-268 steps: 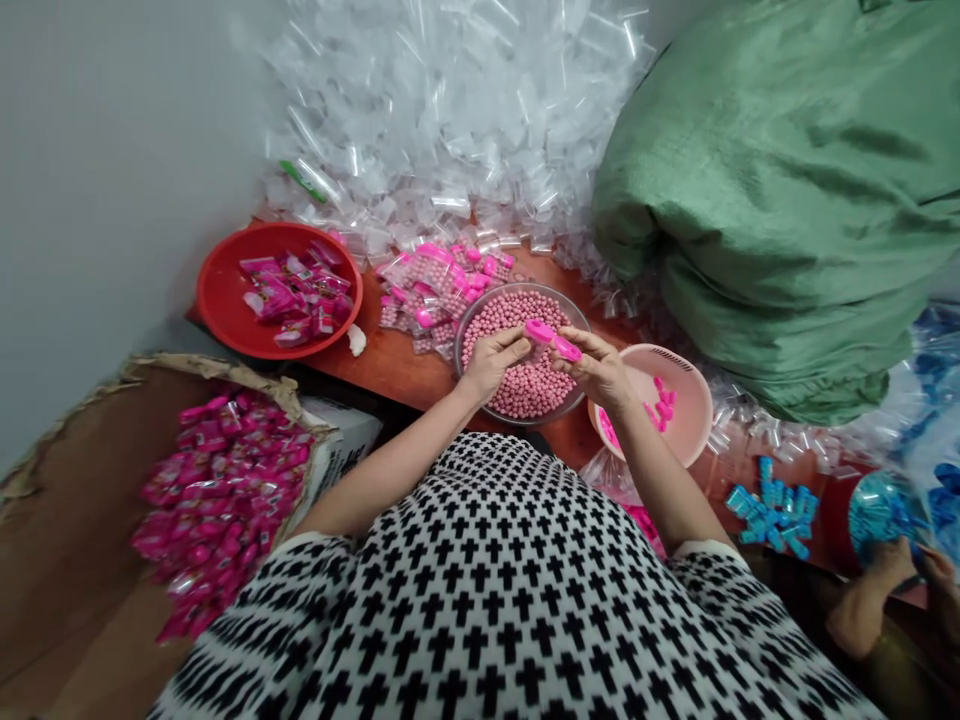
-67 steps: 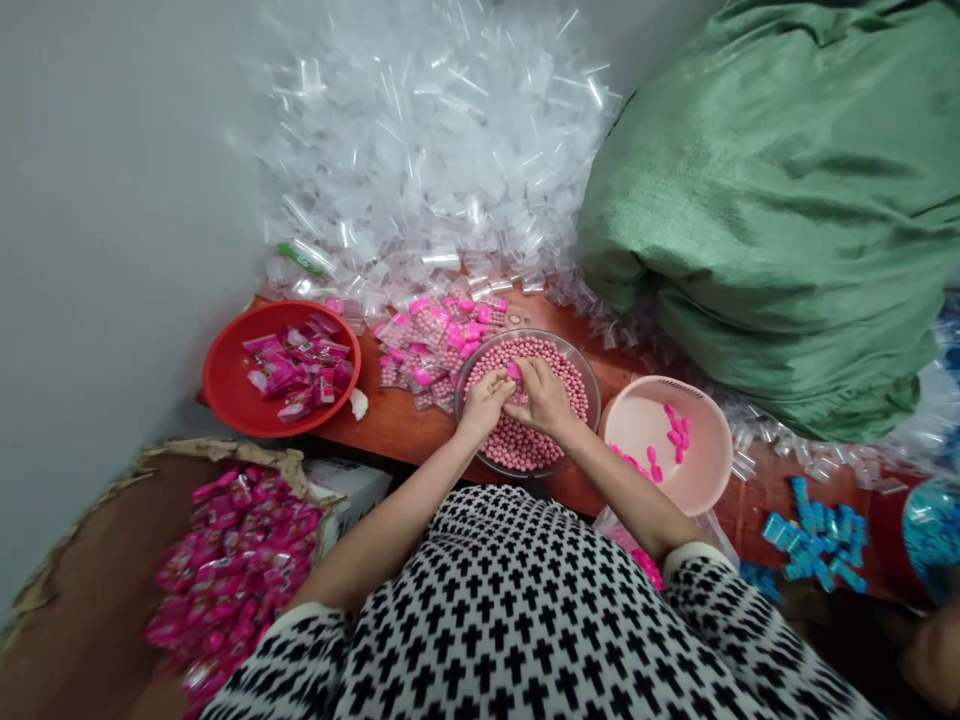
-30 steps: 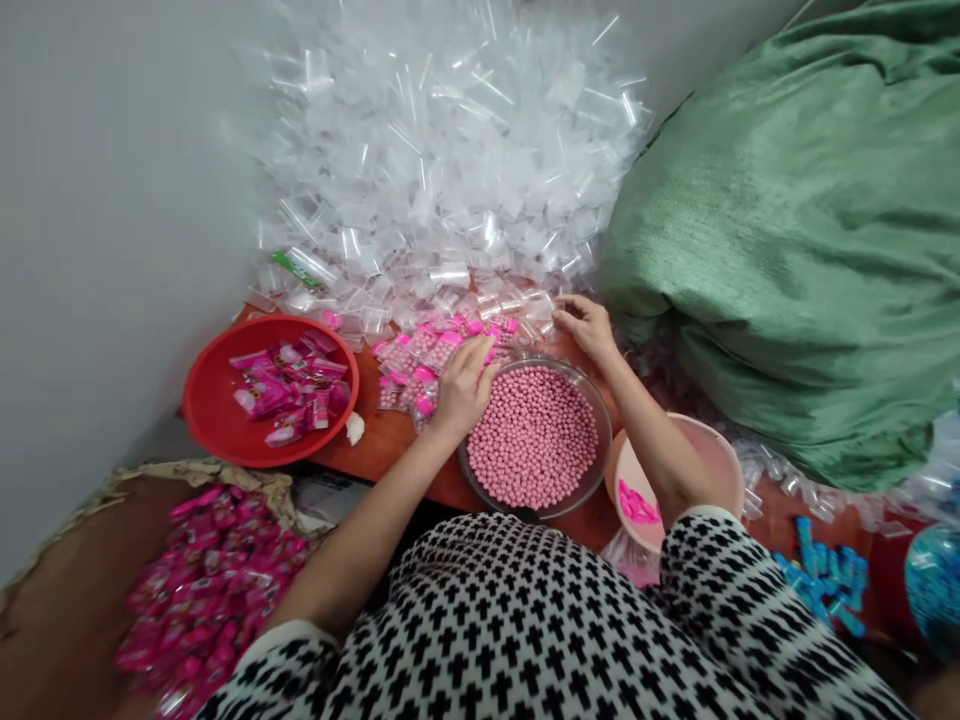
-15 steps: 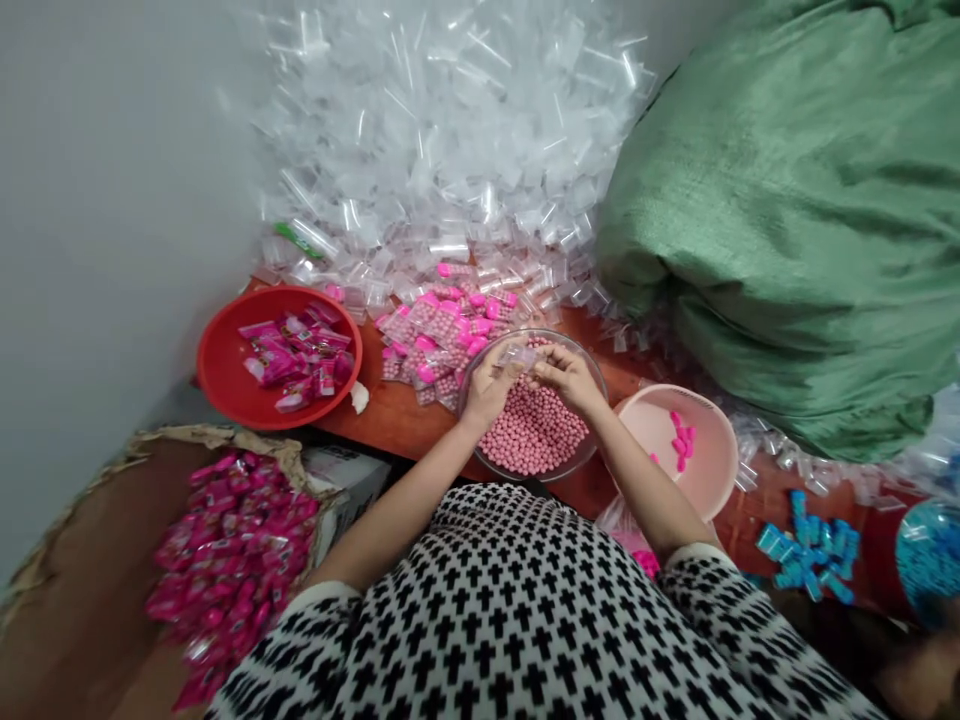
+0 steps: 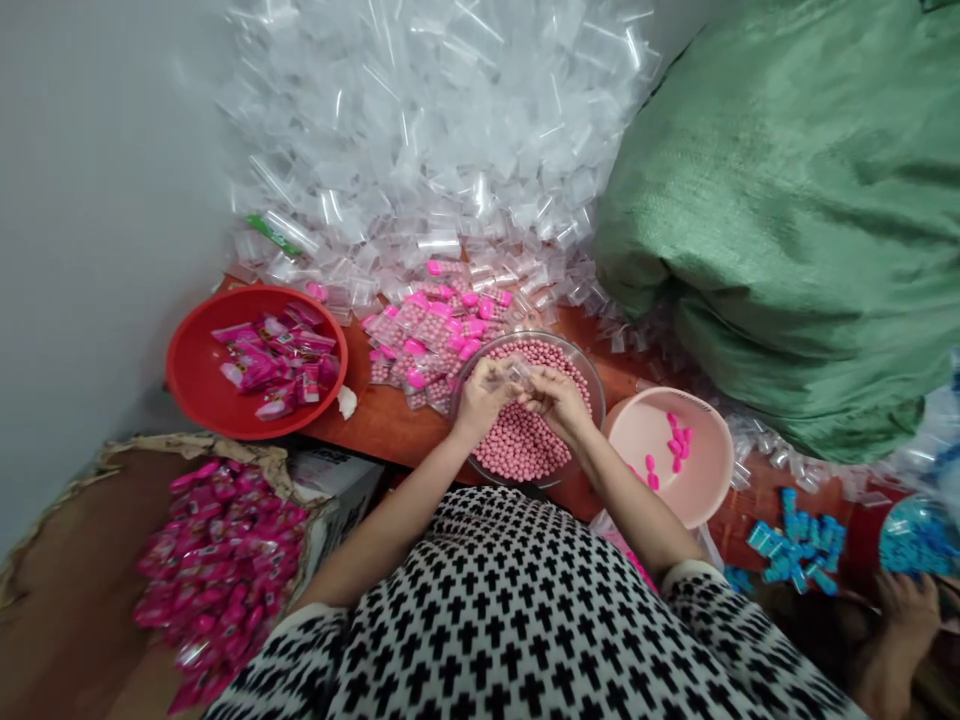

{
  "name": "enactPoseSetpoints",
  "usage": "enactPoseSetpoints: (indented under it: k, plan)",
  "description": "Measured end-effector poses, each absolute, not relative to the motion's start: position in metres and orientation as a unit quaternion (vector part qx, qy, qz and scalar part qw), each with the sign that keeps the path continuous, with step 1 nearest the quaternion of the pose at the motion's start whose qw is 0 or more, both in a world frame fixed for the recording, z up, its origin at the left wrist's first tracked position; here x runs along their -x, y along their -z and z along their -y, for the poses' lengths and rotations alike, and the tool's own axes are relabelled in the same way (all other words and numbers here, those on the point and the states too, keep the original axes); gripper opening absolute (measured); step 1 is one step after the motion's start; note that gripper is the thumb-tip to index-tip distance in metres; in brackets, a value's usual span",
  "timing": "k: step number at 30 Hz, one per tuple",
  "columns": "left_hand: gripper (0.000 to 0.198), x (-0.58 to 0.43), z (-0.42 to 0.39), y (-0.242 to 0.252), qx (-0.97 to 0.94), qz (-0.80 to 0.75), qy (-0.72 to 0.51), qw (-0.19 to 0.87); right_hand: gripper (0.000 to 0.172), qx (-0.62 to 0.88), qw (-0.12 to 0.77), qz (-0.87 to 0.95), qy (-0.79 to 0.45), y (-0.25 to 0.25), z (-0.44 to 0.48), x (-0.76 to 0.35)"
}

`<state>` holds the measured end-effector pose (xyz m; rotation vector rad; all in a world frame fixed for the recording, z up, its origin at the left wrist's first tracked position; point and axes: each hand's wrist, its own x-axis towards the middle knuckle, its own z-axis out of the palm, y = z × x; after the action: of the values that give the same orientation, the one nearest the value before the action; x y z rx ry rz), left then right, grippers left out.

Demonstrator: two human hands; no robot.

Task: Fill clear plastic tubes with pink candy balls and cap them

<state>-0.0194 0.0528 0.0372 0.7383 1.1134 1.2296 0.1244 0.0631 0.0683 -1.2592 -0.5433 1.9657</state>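
My left hand (image 5: 480,398) and my right hand (image 5: 556,400) meet over a clear glass bowl (image 5: 589,366) full of small pink balls (image 5: 517,448). Together they pinch a small clear plastic container (image 5: 517,372) between their fingertips, just above the balls. Behind the bowl lies a heap of filled clear containers with pink lids (image 5: 435,330). To the right stands a pale pink basin (image 5: 637,440) holding a few loose pink lids (image 5: 677,440).
A big pile of empty clear containers (image 5: 435,140) rises at the back. A red bowl (image 5: 195,375) of pink packets sits left, a box of pink packets (image 5: 217,560) lower left. A green sack (image 5: 795,200) fills the right. Another person's hand (image 5: 907,610) is near blue pieces (image 5: 795,530).
One second ago my right hand reached into the clear pile and my left rested on the filled containers. Both came back over the bowl, holding a clear container.
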Motion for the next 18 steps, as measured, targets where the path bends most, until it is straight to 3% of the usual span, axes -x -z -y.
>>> enactPoseSetpoints:
  k: [4,8,11,14,18]
  plan:
    - [0.059,0.017,-0.057,-0.036,-0.248,-0.447,-0.532,0.674,0.037,0.509,0.279,0.291,-0.760,-0.062,-0.072,-0.117]
    - [0.056,0.028,-0.061,-0.032,-0.222,-0.448,-0.528,0.686,0.046,0.492,0.115,0.531,-0.680,-0.063,-0.108,-0.131]
    - [0.059,0.034,-0.062,-0.029,-0.181,-0.450,-0.544,0.685,0.045,0.481,0.056,0.700,-0.525,-0.059,-0.157,-0.140]
    - [0.063,0.038,-0.063,-0.031,-0.112,-0.431,-0.553,0.704,0.025,0.478,0.020,0.827,-0.296,-0.042,-0.206,-0.137]
    - [0.059,0.041,-0.068,-0.032,-0.079,-0.412,-0.570,0.706,0.035,0.353,-0.135,0.905,-0.196,-0.006,-0.245,-0.124]
